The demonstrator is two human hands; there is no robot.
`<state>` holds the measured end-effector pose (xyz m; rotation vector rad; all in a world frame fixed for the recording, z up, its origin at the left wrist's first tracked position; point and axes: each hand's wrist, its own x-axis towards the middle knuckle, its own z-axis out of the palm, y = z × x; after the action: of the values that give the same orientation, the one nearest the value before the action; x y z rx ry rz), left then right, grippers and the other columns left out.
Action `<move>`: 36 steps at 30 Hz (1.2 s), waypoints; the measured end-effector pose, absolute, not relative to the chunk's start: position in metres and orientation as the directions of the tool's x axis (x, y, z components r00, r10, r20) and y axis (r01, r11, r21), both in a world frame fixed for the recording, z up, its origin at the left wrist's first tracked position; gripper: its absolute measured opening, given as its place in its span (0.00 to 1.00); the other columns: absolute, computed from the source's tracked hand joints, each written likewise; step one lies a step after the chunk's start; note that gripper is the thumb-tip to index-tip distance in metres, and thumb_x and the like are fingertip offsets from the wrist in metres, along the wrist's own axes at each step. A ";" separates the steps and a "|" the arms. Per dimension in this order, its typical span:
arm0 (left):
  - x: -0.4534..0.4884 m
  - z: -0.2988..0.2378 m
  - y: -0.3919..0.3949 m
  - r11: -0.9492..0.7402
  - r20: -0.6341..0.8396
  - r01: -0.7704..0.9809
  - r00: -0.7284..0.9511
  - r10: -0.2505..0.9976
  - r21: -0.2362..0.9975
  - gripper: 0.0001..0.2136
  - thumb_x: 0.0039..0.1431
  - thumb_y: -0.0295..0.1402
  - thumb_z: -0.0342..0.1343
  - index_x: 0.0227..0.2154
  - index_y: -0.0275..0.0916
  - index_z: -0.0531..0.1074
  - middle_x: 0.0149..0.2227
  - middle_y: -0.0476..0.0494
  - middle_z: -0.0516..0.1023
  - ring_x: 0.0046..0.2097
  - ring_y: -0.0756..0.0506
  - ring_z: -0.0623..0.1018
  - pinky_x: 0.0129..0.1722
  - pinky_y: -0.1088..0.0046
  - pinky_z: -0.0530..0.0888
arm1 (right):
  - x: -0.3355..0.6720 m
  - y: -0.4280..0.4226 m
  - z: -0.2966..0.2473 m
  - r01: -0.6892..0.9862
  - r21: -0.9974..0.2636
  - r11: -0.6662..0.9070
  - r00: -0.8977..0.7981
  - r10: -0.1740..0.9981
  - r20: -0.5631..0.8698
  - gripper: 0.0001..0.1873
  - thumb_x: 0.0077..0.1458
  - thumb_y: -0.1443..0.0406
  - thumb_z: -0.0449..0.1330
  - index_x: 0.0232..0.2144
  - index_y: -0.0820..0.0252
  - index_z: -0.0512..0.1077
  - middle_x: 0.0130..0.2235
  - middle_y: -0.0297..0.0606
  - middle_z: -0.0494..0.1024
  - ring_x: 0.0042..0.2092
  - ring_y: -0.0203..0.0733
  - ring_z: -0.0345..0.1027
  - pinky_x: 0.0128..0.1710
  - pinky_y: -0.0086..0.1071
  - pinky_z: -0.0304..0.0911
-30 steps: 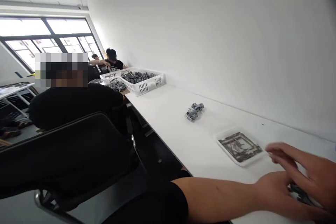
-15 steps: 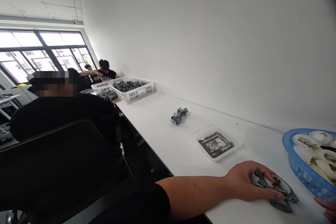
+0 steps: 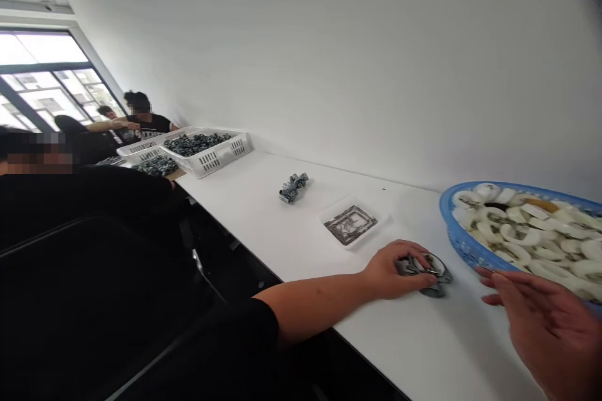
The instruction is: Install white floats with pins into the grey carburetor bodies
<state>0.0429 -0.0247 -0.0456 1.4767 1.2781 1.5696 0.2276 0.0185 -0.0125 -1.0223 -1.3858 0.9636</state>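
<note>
My left hand (image 3: 394, 272) is closed around a grey metal casting (image 3: 444, 276) on the white table, thumb and fingers on its near and far sides. A pale round piece sits within the casting, partly covered by my fingers. To the right, my right hand (image 3: 548, 319) is raised beside the blue basket (image 3: 454, 238), its thumb and forefinger pinching a thin metal pin (image 3: 483, 269). The pin's tip points toward the casting, and a gap separates the two. Similar thin pins (image 3: 348, 225) lie in a small white tray (image 3: 350, 245) beyond my left hand.
Many off-white rings (image 3: 522, 235) with metal pieces fill the blue basket. A small cluster of grey metal parts (image 3: 292, 188) lies farther along the table (image 3: 249, 200). White crates (image 3: 211, 163) of grey parts stand at the far end, where co-workers sit. A black chair (image 3: 94, 301) is at left.
My view has swung right, so the table's contents appear farther left and more of the basket shows. My right hand has come into view with a pin. The left hand keeps its hold.
</note>
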 end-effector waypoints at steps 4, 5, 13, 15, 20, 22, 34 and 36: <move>0.045 -0.040 -0.029 -0.355 0.382 0.181 -0.145 0.913 0.917 0.12 0.51 0.33 0.68 0.37 0.41 0.72 0.51 0.40 0.76 0.53 0.41 0.76 0.56 0.62 0.73 | 0.222 0.013 -0.010 -0.006 -0.967 0.256 -0.102 0.961 0.256 0.21 0.45 0.45 0.69 0.32 0.50 0.74 0.40 0.47 0.81 0.41 0.56 0.78 0.43 0.51 0.76; 0.045 -0.040 -0.030 -0.354 0.379 0.173 -0.138 0.915 0.919 0.12 0.52 0.32 0.67 0.38 0.41 0.70 0.50 0.40 0.76 0.52 0.41 0.76 0.54 0.62 0.74 | 0.221 0.014 -0.013 -0.026 -0.965 0.263 -0.121 0.957 0.264 0.21 0.47 0.45 0.69 0.33 0.53 0.73 0.40 0.46 0.81 0.42 0.55 0.78 0.44 0.49 0.77; 0.042 -0.029 -0.022 -0.362 0.361 0.302 0.062 0.931 0.882 0.17 0.54 0.31 0.64 0.46 0.40 0.67 0.48 0.40 0.75 0.50 0.43 0.74 0.56 0.60 0.69 | 0.227 0.029 -0.033 -0.077 -0.932 0.354 -0.224 0.905 0.362 0.16 0.58 0.52 0.63 0.37 0.58 0.70 0.40 0.43 0.82 0.47 0.48 0.78 0.46 0.38 0.73; 0.042 -0.029 -0.017 -0.344 0.323 0.278 0.120 0.939 0.897 0.17 0.54 0.32 0.64 0.44 0.41 0.65 0.49 0.41 0.74 0.51 0.43 0.73 0.54 0.60 0.69 | 0.226 0.028 -0.031 -0.105 -0.927 0.361 -0.241 0.895 0.375 0.15 0.59 0.54 0.63 0.37 0.58 0.70 0.41 0.43 0.82 0.47 0.47 0.77 0.49 0.38 0.71; 0.038 -0.036 -0.013 -0.224 0.216 0.114 0.081 0.973 0.968 0.18 0.53 0.35 0.66 0.40 0.41 0.62 0.52 0.41 0.70 0.52 0.43 0.72 0.46 0.66 0.71 | 0.227 0.025 -0.025 -0.049 -0.922 0.384 -0.264 0.885 0.383 0.12 0.61 0.55 0.62 0.37 0.58 0.71 0.41 0.40 0.82 0.46 0.45 0.76 0.48 0.38 0.68; 0.035 -0.035 -0.014 -0.203 0.201 0.002 0.131 0.971 0.979 0.19 0.52 0.33 0.67 0.40 0.41 0.63 0.51 0.42 0.69 0.50 0.45 0.72 0.45 0.67 0.71 | 0.227 0.025 -0.025 -0.023 -0.903 0.429 -0.272 0.867 0.418 0.11 0.61 0.57 0.62 0.37 0.59 0.72 0.42 0.40 0.81 0.44 0.43 0.76 0.47 0.36 0.67; 0.012 -0.030 -0.007 -0.082 0.114 -0.156 0.207 0.972 0.984 0.19 0.47 0.34 0.72 0.36 0.42 0.66 0.51 0.43 0.68 0.46 0.46 0.71 0.41 0.68 0.72 | 0.222 0.020 -0.026 -0.014 -0.884 0.468 -0.350 0.825 0.443 0.09 0.63 0.59 0.60 0.37 0.58 0.73 0.40 0.38 0.82 0.45 0.43 0.76 0.49 0.38 0.68; 0.012 -0.030 -0.007 -0.070 0.100 -0.147 0.210 0.973 0.987 0.19 0.47 0.35 0.72 0.36 0.42 0.66 0.51 0.43 0.68 0.46 0.45 0.71 0.40 0.68 0.72 | 0.222 0.020 -0.027 -0.021 -0.882 0.472 -0.365 0.817 0.446 0.09 0.64 0.59 0.60 0.37 0.58 0.73 0.41 0.38 0.82 0.46 0.43 0.76 0.50 0.38 0.68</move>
<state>0.0120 -0.0067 -0.0296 1.2627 0.9054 1.1698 0.2217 0.0196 -0.0265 -0.6856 -1.7155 1.0448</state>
